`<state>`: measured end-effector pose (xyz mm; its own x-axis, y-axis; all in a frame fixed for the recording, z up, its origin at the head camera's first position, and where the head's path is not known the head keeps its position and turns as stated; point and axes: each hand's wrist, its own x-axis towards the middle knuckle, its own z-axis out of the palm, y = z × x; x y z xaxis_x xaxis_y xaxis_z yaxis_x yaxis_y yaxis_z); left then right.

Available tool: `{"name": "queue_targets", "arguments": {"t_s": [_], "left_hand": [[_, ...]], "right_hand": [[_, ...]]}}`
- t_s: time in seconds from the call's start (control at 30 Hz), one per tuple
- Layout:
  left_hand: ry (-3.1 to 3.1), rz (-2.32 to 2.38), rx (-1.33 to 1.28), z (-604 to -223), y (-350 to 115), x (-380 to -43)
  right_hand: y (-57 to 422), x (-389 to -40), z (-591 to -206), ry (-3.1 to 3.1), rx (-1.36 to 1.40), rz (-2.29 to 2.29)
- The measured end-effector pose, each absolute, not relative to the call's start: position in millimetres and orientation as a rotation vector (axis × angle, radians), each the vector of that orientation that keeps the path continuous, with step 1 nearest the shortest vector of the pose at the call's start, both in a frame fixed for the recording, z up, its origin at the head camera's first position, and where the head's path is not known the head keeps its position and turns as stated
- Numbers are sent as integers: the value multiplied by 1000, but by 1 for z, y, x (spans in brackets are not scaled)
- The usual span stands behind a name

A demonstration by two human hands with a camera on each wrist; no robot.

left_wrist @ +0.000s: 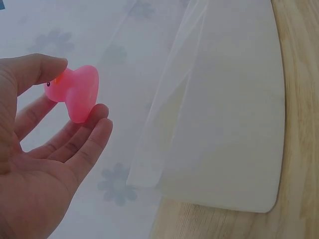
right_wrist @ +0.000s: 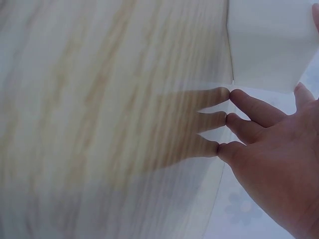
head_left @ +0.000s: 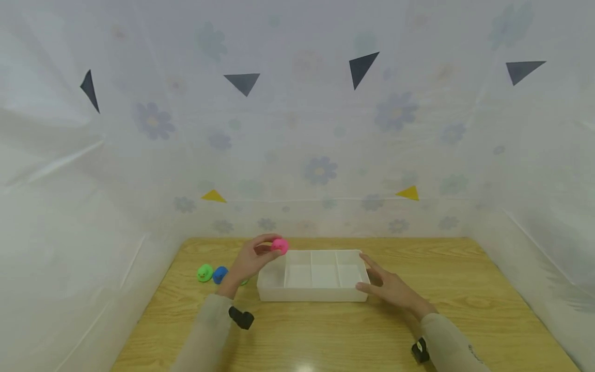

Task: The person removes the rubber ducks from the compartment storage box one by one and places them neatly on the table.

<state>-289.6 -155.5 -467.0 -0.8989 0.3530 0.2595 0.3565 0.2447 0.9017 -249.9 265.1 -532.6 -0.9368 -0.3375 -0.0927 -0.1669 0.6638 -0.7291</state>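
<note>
My left hand (head_left: 251,261) pinches a pink rubber duck (head_left: 280,245) between thumb and fingertips, above the back left part of a white divided tray (head_left: 309,295). In the left wrist view the duck (left_wrist: 83,94) is tilted, its orange beak under the thumb. My right hand (head_left: 392,290) rests at the tray's right end, thumb at the front corner and a finger at the back corner. The right wrist view shows the other fingers spread, their tips on the table beside the tray's wall (right_wrist: 269,50).
Left of the tray stand a green rubber duck (head_left: 204,273) and a blue rubber duck (head_left: 220,275). Another green thing (head_left: 244,282) is mostly hidden behind my left wrist. The wooden table (head_left: 297,330) is enclosed by white flower-patterned sheeting (head_left: 321,134) at the back and sides.
</note>
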Motion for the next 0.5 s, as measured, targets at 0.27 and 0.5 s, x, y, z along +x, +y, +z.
{"name": "queue_targets", "arguments": {"t_s": [0.27,0.5], "left_hand": [[-2444,-1791,-649,-471,-175,-290],[-2469,-1764,-555,-470,-193,-287]], "right_hand": [[266,-251,-535,2656,-406,-1136],[266,-250,-535,2664,-408,-1132]]}}
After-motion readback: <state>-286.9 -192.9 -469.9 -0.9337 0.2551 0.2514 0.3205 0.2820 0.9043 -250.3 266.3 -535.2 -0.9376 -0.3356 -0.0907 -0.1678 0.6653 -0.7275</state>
